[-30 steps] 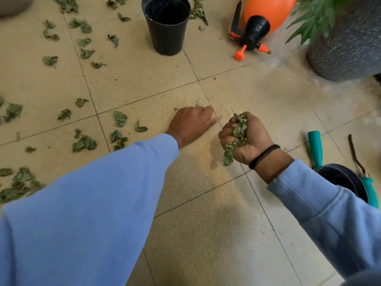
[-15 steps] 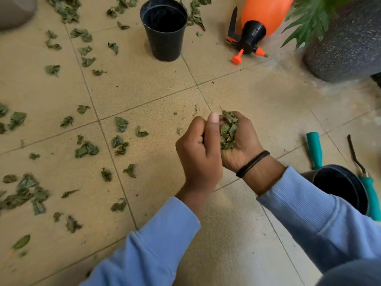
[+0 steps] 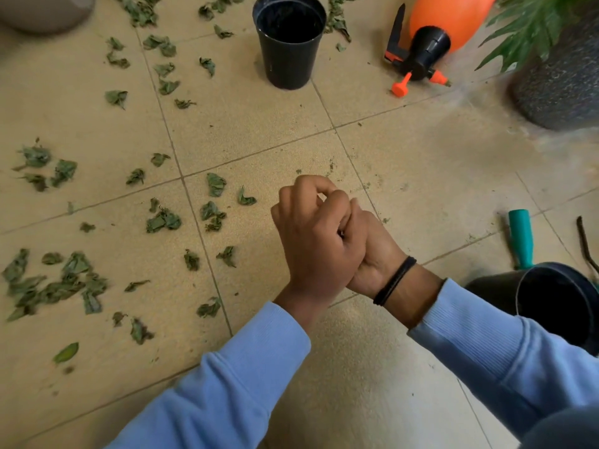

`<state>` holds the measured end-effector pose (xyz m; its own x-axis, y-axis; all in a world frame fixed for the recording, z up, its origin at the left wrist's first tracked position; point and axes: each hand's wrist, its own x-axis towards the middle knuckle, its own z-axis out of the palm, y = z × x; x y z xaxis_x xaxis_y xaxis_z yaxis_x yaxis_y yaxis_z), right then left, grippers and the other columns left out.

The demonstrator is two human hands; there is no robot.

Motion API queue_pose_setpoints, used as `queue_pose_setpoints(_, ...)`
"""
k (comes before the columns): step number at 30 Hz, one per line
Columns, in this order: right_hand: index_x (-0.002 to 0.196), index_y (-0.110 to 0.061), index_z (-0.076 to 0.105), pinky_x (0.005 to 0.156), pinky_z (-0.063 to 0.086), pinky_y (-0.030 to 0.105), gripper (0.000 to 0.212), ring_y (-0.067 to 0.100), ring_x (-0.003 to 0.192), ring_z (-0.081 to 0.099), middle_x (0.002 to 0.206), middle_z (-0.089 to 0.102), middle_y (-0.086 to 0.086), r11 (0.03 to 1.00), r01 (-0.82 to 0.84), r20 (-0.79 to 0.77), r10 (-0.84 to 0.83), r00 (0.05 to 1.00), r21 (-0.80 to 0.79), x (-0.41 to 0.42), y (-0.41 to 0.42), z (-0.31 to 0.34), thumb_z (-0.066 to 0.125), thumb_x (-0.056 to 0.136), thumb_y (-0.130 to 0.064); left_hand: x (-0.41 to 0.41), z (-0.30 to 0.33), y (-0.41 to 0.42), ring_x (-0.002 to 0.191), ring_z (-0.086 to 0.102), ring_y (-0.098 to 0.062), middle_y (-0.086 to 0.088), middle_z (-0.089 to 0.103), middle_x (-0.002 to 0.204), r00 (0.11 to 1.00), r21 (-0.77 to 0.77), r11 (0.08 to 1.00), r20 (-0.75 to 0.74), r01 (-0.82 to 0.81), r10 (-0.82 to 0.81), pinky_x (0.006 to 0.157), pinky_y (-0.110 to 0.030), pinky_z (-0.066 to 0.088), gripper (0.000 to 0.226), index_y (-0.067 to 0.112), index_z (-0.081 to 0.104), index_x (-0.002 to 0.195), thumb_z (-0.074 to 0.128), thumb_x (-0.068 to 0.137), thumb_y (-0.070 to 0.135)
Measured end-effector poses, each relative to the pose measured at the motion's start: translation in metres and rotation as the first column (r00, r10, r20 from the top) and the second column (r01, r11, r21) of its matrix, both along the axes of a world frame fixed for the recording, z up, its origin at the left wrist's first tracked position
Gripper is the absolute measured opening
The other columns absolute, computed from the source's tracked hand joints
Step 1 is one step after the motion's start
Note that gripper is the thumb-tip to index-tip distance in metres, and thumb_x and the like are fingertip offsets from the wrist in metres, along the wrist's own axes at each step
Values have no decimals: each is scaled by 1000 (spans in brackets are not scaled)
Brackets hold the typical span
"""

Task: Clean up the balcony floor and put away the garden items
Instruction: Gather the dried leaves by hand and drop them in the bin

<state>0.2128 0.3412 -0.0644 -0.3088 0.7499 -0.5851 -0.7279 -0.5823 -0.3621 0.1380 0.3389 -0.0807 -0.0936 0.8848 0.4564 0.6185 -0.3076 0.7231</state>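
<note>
- Pressing together at the centre, the left hand (image 3: 316, 241) lies over the right hand (image 3: 376, 254); the left fingers (image 3: 324, 196) are curled, the right fingers hidden beneath, and whether either hand holds anything cannot be told.
- Loose green leaves (image 3: 162, 220) lie scattered over the tiled floor (image 3: 421, 163) from 7 to 11 o'clock of the hands, thickest at the left edge.
- An upright black pot (image 3: 289, 43) stands at 12 o'clock, well apart from the hands, with bare tile between.
- An orange sprayer (image 3: 431, 43) lies on its side at 1 o'clock.
- A speckled planter (image 3: 564, 85) sits at the right edge, at 2 o'clock.
- A second black pot (image 3: 551, 303) lies at 3 to 4 o'clock, close beside the right sleeve (image 3: 486, 345), a teal tool handle (image 3: 521, 238) just behind it.
</note>
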Motion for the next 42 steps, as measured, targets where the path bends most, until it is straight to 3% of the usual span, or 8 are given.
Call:
queue_pose_setpoints(8, 78, -12, 61, 58, 51, 22, 32, 13, 60, 59, 66, 58, 2, 996, -43, 145, 55, 988, -81, -12, 9, -10, 41, 103, -20, -12, -17, 7, 95, 60, -16, 14, 70, 94, 996, -18, 996, 15, -83, 84, 88, -48, 36, 8, 16, 61, 92, 56, 89, 11)
queue_pose_setpoints(14, 85, -12, 73, 78, 56, 26, 47, 15, 81, 70, 86, 71, 6, 992, -114, 214, 122, 969, -50, -22, 12, -13, 37, 106, -33, -23, -31, 9, 130, 56, -20, 3, 75, 112, 988, -94, 995, -145, 31, -45, 105, -54, 34, 38, 14, 70, 124, 39, 105, 26)
queue_pose_setpoints(18, 101, -8, 61, 71, 54, 28, 24, 17, 79, 63, 84, 61, 5, 993, -46, 246, 71, 967, -108, -32, 15, -27, 53, 100, -31, -37, -30, -1, 148, 38, -21, -12, 45, 156, 958, -197, 947, -85, 254, -274, 119, -51, 25, 72, 5, 44, 150, 14, 106, 53)
queue_pose_setpoints(21, 74, -16, 54, 48, 46, 24, 32, 13, 49, 51, 60, 50, -1, 965, -13, 211, 71, 975, -261, -35, 19, -31, 47, 102, -31, -68, -40, 4, 153, 26, -22, -14, 30, 164, 972, -189, 957, -35, 221, -231, 121, -47, 23, 73, 8, 38, 155, 15, 105, 57)
queue_pose_setpoints(24, 66, -20, 45, 45, 27, 20, 40, 10, 42, 31, 54, 38, -6, 940, -20, 185, 87, 979, -340, -32, 24, -26, 38, 102, -36, -114, -68, 30, 149, 26, -37, -21, 27, 161, 967, -228, 970, -253, -86, 26, 114, -61, 31, 67, 16, 33, 156, 42, 103, 56)
queue_pose_setpoints(29, 66, -20, 45, 42, 26, 19, 38, 9, 42, 29, 54, 38, -6, 934, -9, 172, 75, 982, -358, -28, 29, -30, 37, 101, -34, -158, -95, 72, 130, 37, -41, -24, 34, 148, 811, -310, 946, -576, -100, -103, 100, -54, 39, 84, 28, 30, 155, 58, 89, 70)
queue_pose_setpoints(38, 65, -19, 47, 42, 26, 18, 37, 9, 41, 31, 54, 41, -6, 929, -1, 167, 68, 984, -371, -37, 43, -29, 38, 99, -29, -148, -98, 96, 70, 50, -26, -7, 52, 84, 774, -191, 976, -601, 102, -198, 62, -40, 43, 21, 9, 52, 97, 47, 104, 29)
queue_pose_setpoints(42, 66, -18, 47, 38, 27, 16, 37, 8, 41, 32, 54, 40, -5, 929, -1, 165, 67, 984, -371, -45, 52, -25, 38, 100, -29, -141, -82, 106, 45, 39, -19, 2, 41, 60, 921, -236, 972, -378, -2, -90, 46, -27, 26, 16, 6, 44, 93, 42, 102, 19)
